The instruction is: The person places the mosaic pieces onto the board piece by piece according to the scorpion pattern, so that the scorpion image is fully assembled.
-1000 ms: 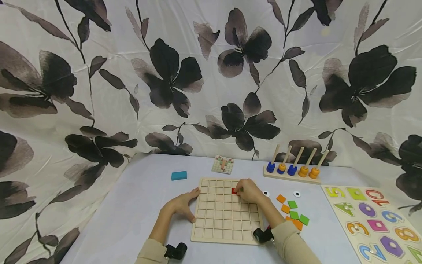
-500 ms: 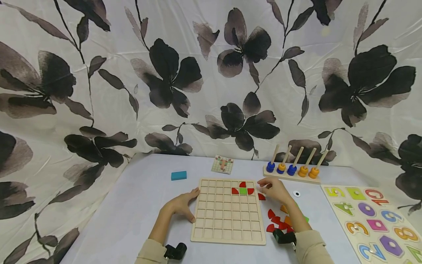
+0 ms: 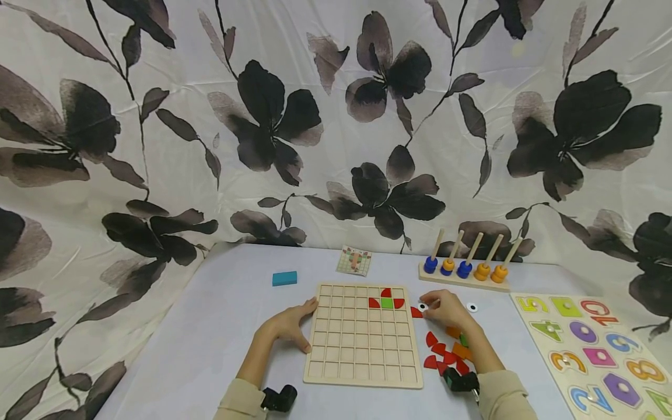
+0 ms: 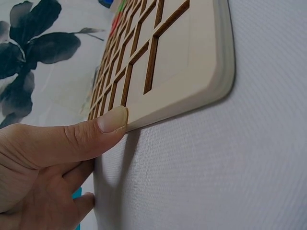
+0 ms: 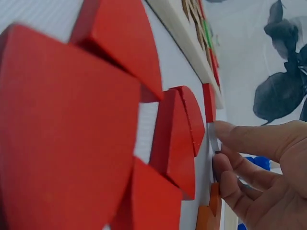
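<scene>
A square wooden grid board lies on the table. Near its upper right, three red quarter-circle tiles surround a green square tile. My left hand is spread against the board's left side, and in the left wrist view the thumb presses on its edge. Right of the board, my right hand pinches a white disc with a black dot between thumb and fingertips, the disc down at table level. A loose red quarter-circle tile lies between board and hand.
Several red tiles and orange tiles lie below the right hand, with a green tile partly hidden. Another dotted disc is farther right. Behind stand a peg stand, a pattern card and a blue block; a number puzzle lies right.
My right hand has left the red tile on the board, moved right off the board and come round the dotted disc. The left hand has stayed at the board's edge.
</scene>
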`<act>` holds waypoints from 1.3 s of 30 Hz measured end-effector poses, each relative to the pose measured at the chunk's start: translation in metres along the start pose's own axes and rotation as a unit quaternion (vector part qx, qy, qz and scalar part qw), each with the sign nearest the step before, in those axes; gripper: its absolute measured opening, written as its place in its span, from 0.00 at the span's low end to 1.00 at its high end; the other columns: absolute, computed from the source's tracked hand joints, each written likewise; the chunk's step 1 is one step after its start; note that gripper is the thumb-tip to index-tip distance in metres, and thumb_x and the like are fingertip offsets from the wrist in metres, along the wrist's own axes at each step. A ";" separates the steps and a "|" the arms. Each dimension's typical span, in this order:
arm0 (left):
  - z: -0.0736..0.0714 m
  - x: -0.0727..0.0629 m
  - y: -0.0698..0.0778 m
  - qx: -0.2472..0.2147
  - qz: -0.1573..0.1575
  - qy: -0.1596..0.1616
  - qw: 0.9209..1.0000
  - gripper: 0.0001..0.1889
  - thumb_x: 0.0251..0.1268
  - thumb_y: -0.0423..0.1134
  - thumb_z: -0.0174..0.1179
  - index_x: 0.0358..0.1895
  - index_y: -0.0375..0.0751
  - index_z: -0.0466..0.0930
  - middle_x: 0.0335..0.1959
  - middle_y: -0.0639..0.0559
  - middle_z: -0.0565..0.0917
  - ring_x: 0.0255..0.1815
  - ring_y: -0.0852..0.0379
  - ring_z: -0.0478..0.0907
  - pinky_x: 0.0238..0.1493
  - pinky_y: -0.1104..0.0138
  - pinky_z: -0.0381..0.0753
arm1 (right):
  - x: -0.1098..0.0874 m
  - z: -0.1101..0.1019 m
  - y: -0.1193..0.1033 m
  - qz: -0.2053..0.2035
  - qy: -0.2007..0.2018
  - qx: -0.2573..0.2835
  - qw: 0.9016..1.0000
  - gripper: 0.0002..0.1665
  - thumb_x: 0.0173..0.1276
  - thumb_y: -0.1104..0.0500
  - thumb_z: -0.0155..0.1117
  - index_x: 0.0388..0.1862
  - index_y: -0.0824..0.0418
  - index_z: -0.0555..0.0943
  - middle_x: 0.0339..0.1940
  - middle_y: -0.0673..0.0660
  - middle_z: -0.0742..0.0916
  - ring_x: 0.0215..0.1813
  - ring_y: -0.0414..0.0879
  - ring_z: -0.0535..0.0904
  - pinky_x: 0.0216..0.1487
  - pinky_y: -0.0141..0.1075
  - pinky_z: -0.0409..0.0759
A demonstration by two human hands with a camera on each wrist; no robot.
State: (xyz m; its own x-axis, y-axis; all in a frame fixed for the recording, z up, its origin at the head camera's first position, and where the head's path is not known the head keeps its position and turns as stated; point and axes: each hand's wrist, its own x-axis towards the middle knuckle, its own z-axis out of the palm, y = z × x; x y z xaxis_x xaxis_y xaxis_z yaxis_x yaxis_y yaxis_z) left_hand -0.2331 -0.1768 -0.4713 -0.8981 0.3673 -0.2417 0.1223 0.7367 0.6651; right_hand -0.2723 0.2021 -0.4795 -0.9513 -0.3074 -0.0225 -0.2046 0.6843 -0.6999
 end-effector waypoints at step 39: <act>0.000 0.001 -0.001 -0.004 -0.001 0.004 1.000 0.55 0.25 0.28 0.78 0.69 0.32 0.60 0.73 0.39 0.56 0.73 0.40 0.52 0.70 0.48 0.53 | -0.025 -0.006 0.011 0.027 0.079 -0.035 0.996 0.13 0.58 0.69 0.63 0.43 0.72 0.82 0.29 0.55 0.82 0.30 0.45 0.72 0.33 0.33 0.76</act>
State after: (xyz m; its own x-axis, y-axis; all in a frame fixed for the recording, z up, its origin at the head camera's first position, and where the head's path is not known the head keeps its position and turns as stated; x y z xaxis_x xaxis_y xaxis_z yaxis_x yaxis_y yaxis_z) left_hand -0.2340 -0.1774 -0.4722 -0.9013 0.3622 -0.2375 0.1174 0.7322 0.6709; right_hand -0.2525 0.2212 -0.4818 -0.9846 -0.1654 0.0573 -0.1626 0.7431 -0.6491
